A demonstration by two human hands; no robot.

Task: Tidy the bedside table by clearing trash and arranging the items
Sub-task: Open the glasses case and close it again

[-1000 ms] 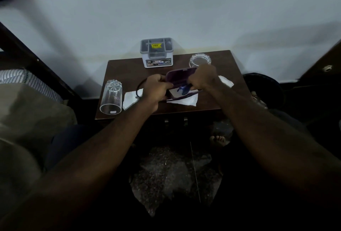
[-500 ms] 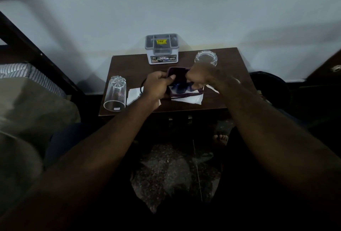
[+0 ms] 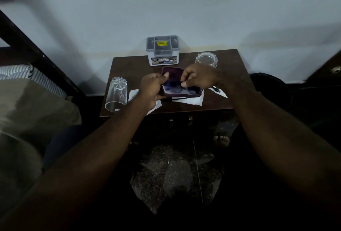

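Observation:
An open purple glasses case [image 3: 173, 73] is held over the middle of the brown bedside table [image 3: 129, 66]. My left hand [image 3: 153, 88] grips the case's left end, thumb on the lid's edge. My right hand [image 3: 199, 77] pinches the dark blue-lensed glasses [image 3: 175, 86] lying inside the case. White tissue papers [image 3: 191, 100] lie under the case and to both sides of it.
A clear glass tumbler [image 3: 116, 94] lies on its side at the table's left front corner. A grey lidded box [image 3: 162, 50] stands at the back, and a glass ashtray [image 3: 206, 59] sits at the back right. A dark bin [image 3: 267, 85] stands right of the table, a bed [image 3: 27, 92] to the left.
The glasses have gone down into the case. My right hand moved from the case's right end onto the glasses, and the case's lid has tipped up further.

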